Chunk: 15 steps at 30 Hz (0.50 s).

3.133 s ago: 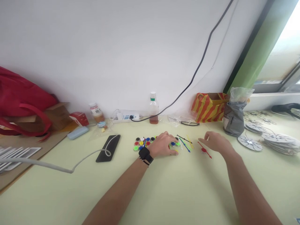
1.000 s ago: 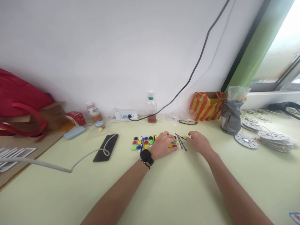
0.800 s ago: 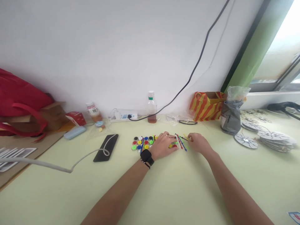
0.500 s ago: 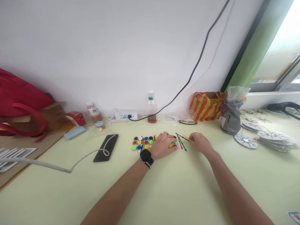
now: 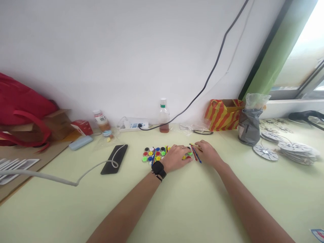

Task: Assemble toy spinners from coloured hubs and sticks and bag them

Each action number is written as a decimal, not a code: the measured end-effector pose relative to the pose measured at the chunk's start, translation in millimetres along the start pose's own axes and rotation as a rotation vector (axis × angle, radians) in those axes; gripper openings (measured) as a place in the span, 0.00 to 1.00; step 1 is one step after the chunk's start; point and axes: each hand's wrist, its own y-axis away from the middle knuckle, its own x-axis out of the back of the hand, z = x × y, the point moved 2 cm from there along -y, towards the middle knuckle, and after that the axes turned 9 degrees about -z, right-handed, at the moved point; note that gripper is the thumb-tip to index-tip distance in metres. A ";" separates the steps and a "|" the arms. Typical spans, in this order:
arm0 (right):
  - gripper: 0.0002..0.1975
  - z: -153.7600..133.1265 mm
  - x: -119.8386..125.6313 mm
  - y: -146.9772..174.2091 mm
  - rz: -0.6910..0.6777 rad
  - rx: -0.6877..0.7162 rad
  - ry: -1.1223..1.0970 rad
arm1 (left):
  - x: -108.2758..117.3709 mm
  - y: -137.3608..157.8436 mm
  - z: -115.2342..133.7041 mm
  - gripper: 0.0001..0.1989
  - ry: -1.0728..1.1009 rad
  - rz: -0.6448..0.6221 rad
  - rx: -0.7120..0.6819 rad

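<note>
Round multicoloured plastic discs (image 5: 151, 154) are partly covered by the spread, seemingly empty left hand (image 5: 176, 156). Slim coloured plastic arrows (image 5: 197, 156) alongside are touched by the curled right hand (image 5: 208, 154), grip unclear; by haste, they could be scattered.

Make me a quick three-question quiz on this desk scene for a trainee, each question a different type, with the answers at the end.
1. Multiple choice: which of the person's hands lies over the row of coloured discs?
A) right
B) left
C) neither

2. True or false: as seen in the view, the clear bottle stands to the left of the striped bag.

3. Fill in the blank: the fingers of the right hand are at thin coloured pieces shaped like ____.

Key:
1. B, the left hand
2. True
3. Arrows
</note>
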 end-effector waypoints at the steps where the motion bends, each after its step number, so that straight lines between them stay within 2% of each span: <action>1: 0.11 -3.5 -0.6 1.1 -0.017 0.033 -0.006 | 0.0 0.1 0.0 0.11 0.006 0.005 0.000; 5: 0.10 -9.2 2.5 6.1 -0.102 0.057 -0.021 | 0.5 0.2 -0.1 0.11 0.007 0.011 0.001; 9: 0.08 -11.8 7.5 11.6 -0.109 0.023 -0.058 | -0.2 0.0 -0.3 0.10 -0.006 0.011 0.010; 15: 0.11 -21.0 5.9 11.8 -0.131 0.081 -0.270 | -1.5 0.2 0.0 0.12 0.000 0.014 0.035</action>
